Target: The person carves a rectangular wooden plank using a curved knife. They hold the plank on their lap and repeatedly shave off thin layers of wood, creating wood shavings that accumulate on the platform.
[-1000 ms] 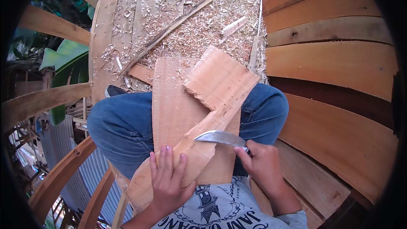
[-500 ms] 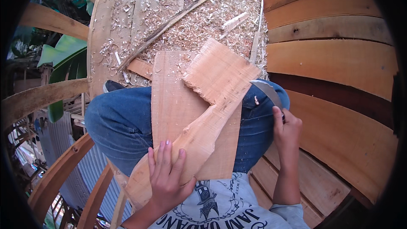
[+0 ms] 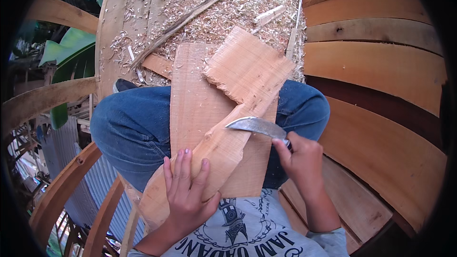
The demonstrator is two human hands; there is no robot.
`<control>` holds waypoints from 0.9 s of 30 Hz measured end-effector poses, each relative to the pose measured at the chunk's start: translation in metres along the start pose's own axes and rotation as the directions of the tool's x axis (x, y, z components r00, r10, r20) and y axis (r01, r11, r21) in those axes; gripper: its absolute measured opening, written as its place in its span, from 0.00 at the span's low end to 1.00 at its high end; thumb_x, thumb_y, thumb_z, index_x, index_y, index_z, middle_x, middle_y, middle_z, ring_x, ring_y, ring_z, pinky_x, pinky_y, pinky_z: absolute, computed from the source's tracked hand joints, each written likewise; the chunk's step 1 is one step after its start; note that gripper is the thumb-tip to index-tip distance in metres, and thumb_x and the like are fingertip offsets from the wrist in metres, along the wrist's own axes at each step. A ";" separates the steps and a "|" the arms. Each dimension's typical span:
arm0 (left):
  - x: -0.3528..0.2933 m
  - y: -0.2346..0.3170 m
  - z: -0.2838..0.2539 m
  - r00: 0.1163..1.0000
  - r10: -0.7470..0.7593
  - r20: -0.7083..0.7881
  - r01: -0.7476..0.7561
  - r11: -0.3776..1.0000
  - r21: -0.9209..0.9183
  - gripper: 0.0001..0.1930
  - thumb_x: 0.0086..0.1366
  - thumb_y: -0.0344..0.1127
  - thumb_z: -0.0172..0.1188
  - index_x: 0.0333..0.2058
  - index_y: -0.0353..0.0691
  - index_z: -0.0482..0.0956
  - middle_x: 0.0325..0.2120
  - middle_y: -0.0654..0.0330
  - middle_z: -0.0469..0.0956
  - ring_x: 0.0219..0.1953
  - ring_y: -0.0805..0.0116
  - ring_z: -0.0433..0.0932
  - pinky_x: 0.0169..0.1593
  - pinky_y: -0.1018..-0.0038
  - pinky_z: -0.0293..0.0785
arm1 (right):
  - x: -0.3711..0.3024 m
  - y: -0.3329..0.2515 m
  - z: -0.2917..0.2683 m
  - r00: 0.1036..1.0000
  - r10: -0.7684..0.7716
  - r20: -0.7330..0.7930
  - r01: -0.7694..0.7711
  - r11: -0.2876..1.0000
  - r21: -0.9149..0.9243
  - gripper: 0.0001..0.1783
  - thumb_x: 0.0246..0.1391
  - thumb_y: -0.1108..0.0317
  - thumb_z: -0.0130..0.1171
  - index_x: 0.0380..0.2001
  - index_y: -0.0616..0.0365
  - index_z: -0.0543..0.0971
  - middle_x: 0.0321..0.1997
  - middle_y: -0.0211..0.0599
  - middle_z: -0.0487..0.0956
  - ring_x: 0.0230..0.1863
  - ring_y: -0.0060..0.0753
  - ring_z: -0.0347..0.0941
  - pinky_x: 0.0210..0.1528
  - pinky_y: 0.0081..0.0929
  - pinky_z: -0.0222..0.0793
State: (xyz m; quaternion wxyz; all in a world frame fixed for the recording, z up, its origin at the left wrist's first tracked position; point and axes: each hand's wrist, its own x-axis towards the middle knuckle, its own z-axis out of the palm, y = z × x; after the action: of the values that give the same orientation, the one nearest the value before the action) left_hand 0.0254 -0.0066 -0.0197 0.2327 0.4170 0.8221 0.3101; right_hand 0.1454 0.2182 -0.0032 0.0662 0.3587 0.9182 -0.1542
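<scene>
Pale wooden workpiece (image 3: 221, 135) is laid over a wide board (image 3: 190, 85) at the centre, its square end toward one o'clock. At seven o'clock, the left hand (image 3: 188, 195) is rested on it, flat and spread. At four o'clock, a curved knife (image 3: 257, 125) is gripped in the right hand (image 3: 302, 162). Dark lettering (image 3: 284, 241) is printed on the grey shirt (image 3: 266, 214) at six o'clock.
</scene>
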 end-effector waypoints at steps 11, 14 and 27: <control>0.001 -0.003 -0.003 1.000 0.006 0.001 -0.006 1.000 -0.007 0.36 0.37 0.32 0.67 0.51 0.30 0.75 0.59 0.32 0.63 0.63 0.34 0.62 0.65 0.38 0.47 | -0.006 -0.020 -0.014 0.991 -0.051 0.120 0.049 0.999 0.024 0.26 0.52 0.49 0.64 0.14 0.57 0.71 0.12 0.41 0.71 0.14 0.47 0.70 0.17 0.36 0.64; 0.001 -0.003 -0.002 1.000 0.005 0.023 -0.005 1.000 0.011 0.37 0.37 0.31 0.67 0.52 0.30 0.74 0.60 0.32 0.62 0.63 0.34 0.61 0.65 0.38 0.47 | 0.000 -0.015 -0.008 0.992 -0.049 0.116 0.048 0.999 0.006 0.26 0.52 0.49 0.64 0.13 0.56 0.70 0.11 0.39 0.70 0.14 0.44 0.70 0.17 0.35 0.64; 0.002 -0.002 -0.004 0.999 0.009 0.036 -0.009 1.000 0.009 0.40 0.41 0.36 0.70 0.57 0.32 0.71 0.59 0.31 0.62 0.64 0.36 0.60 0.65 0.38 0.47 | 0.022 0.008 -0.012 1.000 0.028 0.003 -0.027 0.988 -0.152 0.28 0.53 0.46 0.61 0.14 0.58 0.71 0.14 0.44 0.73 0.18 0.50 0.72 0.20 0.40 0.66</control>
State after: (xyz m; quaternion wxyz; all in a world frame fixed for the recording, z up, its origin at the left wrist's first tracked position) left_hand 0.0205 -0.0068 -0.0180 0.2440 0.4273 0.8173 0.2997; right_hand 0.1346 0.2420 0.0007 0.0979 0.3649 0.9221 -0.0837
